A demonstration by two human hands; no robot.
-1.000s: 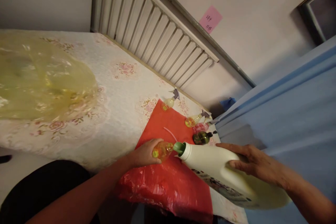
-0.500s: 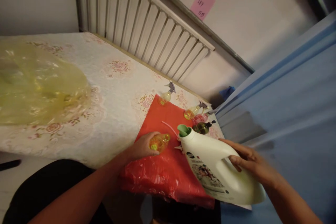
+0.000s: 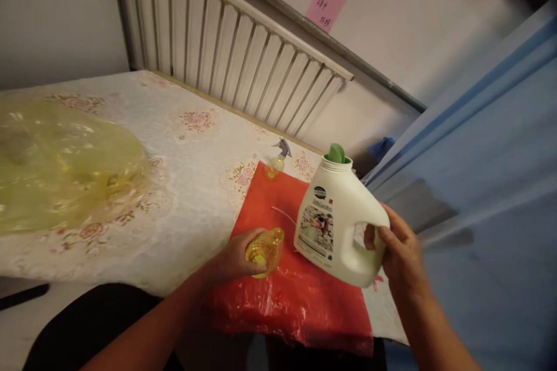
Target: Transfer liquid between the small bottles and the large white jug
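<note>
My left hand (image 3: 237, 255) is closed around a small clear yellow bottle (image 3: 270, 248), which has no cap and leans with its mouth to the upper right. With my right hand (image 3: 398, 246) I grip the handle of a large cream-coloured detergent jug (image 3: 337, 217). The jug is nearly upright, tilted a little to the left. A green pour spout (image 3: 336, 153) shows in its uncapped neck, and a printed label is on its side. Both are above a red plastic bag (image 3: 300, 313) lying flat. A thin white tube (image 3: 284, 214) rests on the bag.
A spray bottle with a grey trigger (image 3: 277, 161) stands at the bag's far corner. A yellow plastic bag (image 3: 69, 168) covers the left of the flowered tablecloth (image 3: 187, 185). Behind is a radiator (image 3: 243, 64); a blue curtain (image 3: 491, 185) hangs on the right.
The jug has turned from a strong leftward tilt to nearly upright, its mouth rising away from the yellow bottle. It now hides the other bottles at the back. My left hand stays almost in place.
</note>
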